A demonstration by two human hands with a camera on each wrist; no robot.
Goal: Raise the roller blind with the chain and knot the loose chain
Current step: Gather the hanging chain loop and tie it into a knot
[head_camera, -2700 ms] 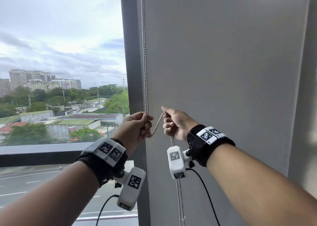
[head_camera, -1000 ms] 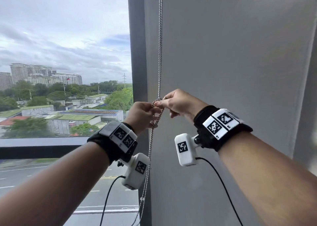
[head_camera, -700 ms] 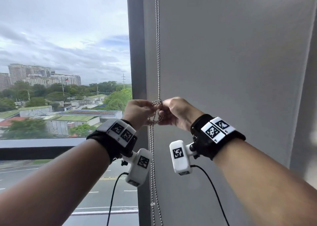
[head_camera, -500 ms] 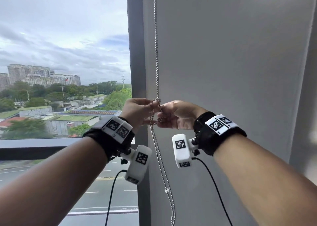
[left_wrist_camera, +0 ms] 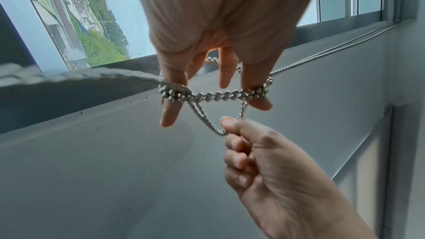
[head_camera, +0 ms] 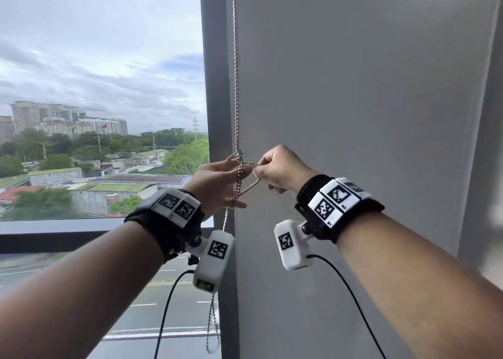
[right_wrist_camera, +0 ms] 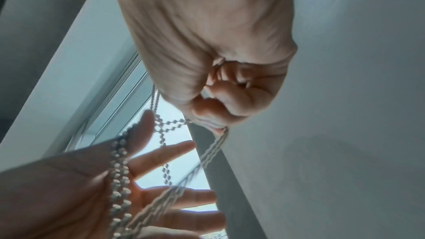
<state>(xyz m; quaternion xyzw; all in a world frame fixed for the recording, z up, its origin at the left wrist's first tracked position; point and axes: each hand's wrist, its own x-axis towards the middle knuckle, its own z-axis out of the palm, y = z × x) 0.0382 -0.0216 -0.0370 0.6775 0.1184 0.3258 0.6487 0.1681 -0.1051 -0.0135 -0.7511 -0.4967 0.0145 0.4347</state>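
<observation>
Chain (head_camera: 236,86) hanging down beside window frame (head_camera: 215,86), looped round spread, straight fingers of left hand (head_camera: 215,187); bight pinched tight in curled right hand (head_camera: 283,169), drawn sideways, knot loose.

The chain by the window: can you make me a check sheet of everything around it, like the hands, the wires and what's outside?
Surface: nothing seen; the work is done in the air beside a grey wall.
Job's things: bead chain hangs down the window frame; a loose loop is crossed over itself, not pulled tight.
Clutter: nothing seen.
Hands: left hand has spread fingers with the chain looped over them; right hand pinches a bight of chain.
Cables: black cables run from the white wrist cameras.
Surroundings: cloudy sky, buildings, trees, a road.
</observation>
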